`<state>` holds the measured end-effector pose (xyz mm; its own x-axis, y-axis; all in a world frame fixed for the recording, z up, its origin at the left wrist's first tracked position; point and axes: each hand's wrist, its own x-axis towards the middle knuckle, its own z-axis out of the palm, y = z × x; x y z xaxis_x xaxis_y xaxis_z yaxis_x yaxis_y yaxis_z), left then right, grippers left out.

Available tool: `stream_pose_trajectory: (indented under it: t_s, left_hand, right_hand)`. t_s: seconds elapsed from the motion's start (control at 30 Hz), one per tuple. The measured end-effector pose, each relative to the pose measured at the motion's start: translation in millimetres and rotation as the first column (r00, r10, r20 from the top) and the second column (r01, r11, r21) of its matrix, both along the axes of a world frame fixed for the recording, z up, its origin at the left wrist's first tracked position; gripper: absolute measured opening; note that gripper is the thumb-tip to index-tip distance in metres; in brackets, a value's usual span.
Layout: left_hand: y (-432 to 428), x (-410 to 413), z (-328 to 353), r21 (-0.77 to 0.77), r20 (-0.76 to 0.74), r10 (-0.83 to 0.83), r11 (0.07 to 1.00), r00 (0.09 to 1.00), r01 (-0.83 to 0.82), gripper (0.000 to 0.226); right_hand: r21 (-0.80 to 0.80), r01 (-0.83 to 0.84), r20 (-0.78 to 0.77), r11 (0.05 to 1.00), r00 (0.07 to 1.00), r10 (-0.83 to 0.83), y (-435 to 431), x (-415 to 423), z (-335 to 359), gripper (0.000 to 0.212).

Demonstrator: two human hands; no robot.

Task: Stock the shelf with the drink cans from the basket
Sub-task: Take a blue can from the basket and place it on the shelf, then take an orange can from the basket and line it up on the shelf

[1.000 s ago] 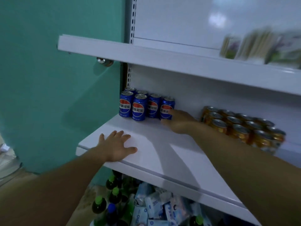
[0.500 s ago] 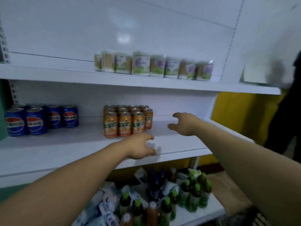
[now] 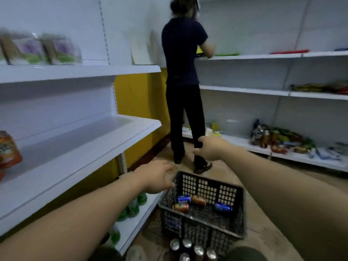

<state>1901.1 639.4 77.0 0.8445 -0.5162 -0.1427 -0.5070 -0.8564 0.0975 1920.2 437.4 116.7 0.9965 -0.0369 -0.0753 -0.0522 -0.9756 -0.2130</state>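
Note:
A black plastic basket stands on the floor in front of me. Inside lie two blue cans and two orange cans on their sides. My left hand hovers empty over the basket's far left corner, fingers loosely bent. My right hand is raised above and beyond the basket, fingers relaxed, holding nothing. The white middle shelf on my left is bare here apart from an orange can at the frame's left edge.
A person in dark clothes stands just beyond the basket, facing the shelves at right. Several upright cans stand on the floor near my feet. Green-capped bottles fill the bottom shelf. Packets sit on the upper shelf.
My view has swung right and down from the stocked cans to the basket on the floor. Both hands have left the shelf and now hang over the basket, empty.

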Motion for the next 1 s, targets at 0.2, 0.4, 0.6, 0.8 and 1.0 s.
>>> stream_pose_trajectory:
  t_s: [0.2,0.4,0.6,0.8,1.0]
  left_hand:
    - [-55,36,-43,-0.068,-0.073,-0.127,0.990,0.989,0.122,0.062]
    - [-80,72,-122,-0.030,-0.248,-0.177,0.984,0.952,0.175,0.057]
    - [-79,117,-196,0.011,-0.395,-0.100,0.993,0.913,0.114,0.058]
    - [-87,195,-271,0.011,-0.506,0.068,0.997,0.860,-0.072,0.060]
    - [-103,267,-368,0.007,-0.563,0.192,0.974,0.804,-0.228,0.055]
  right_hand:
    - [0.005,0.209,-0.066,0.978,0.976,-0.208,-68,-11,-44,0.068]
    - [0.064,0.349,-0.138,0.935,0.931,-0.338,-105,7,-125,0.066]
    - [0.069,0.346,-0.312,0.936,0.898,-0.309,-124,50,-214,0.058]
    - [0.044,0.280,-0.414,0.959,0.879,-0.237,-139,119,-292,0.055]
    - [0.148,0.239,-0.487,0.960,0.862,-0.140,-143,208,-386,0.055]
